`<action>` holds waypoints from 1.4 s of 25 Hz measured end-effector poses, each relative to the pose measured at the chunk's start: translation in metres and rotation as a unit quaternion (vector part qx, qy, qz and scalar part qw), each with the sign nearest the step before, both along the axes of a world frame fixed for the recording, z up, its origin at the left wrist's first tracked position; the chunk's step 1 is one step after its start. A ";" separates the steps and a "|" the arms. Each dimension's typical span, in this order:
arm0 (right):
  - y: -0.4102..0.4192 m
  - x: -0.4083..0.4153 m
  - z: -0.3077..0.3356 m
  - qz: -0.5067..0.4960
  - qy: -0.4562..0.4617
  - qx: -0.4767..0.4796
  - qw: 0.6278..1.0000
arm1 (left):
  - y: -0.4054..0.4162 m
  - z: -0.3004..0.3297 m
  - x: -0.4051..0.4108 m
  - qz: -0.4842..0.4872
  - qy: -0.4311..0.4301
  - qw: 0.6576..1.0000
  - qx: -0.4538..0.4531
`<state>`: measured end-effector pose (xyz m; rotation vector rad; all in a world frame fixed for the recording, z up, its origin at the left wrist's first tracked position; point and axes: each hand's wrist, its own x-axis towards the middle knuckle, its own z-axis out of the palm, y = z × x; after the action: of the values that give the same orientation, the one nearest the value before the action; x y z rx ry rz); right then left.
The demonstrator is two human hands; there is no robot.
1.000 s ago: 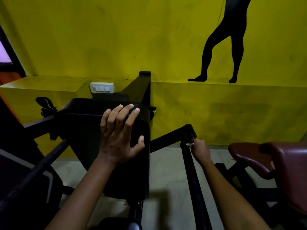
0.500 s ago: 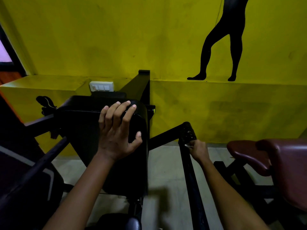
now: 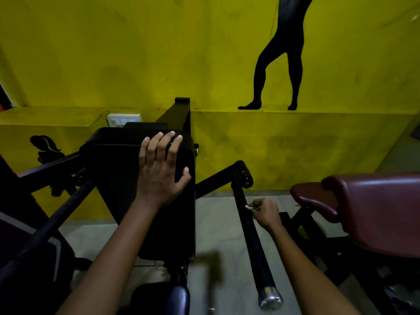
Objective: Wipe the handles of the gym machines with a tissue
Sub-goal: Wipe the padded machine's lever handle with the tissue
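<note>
I see my left hand (image 3: pixel 160 171) spread flat on the black chest pad (image 3: pixel 127 178) of the machine, fingers straight and reaching over its far top edge, thumb out to the right. My right hand (image 3: pixel 264 212) is curled around a small white tissue (image 3: pixel 248 207), of which only a scrap shows at the fingertips, and it presses that scrap against the right side of the black handle bar (image 3: pixel 252 237). That bar runs from a round black joint (image 3: pixel 243 173) at the far end down toward me, ending in a silver cap (image 3: pixel 270 297) near the bottom edge; my hand sits on its far half, just below the joint. I think the tissue touches the grip, though the dim light makes the contact hard to confirm. To the right stands a maroon padded seat (image 3: pixel 363 208), well apart from the bar. Behind everything is a yellow wall (image 3: pixel 136 53) with a white switch plate (image 3: pixel 123 119).
</note>
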<state>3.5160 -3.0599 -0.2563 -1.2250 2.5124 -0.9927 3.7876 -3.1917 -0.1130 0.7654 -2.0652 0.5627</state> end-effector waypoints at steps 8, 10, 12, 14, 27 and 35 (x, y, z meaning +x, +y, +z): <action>0.027 0.015 0.006 0.008 0.010 0.011 1.000 | 0.005 0.003 0.002 -0.001 -0.011 1.000 0.020; 0.024 0.012 0.007 0.009 0.019 0.020 1.000 | 0.005 0.004 0.002 -0.002 -0.011 1.000 0.020; 0.016 0.012 0.012 0.000 0.045 0.008 0.999 | 0.005 0.004 0.002 -0.005 -0.010 1.000 0.017; 0.001 0.012 0.019 -0.007 0.075 0.006 0.997 | 0.004 0.003 0.002 -0.006 -0.008 1.000 0.011; -0.101 -0.021 0.014 0.127 0.240 0.105 0.957 | -0.012 -0.007 -0.007 -0.007 0.035 0.998 -0.051; -0.110 -0.012 0.015 0.130 0.321 0.179 0.921 | -0.013 -0.009 -0.009 -0.006 0.042 0.998 -0.049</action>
<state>3.5036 -3.1703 -0.2409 -1.9130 2.6747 -0.0408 3.7790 -3.2047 -0.1225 0.7075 -1.9495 0.6094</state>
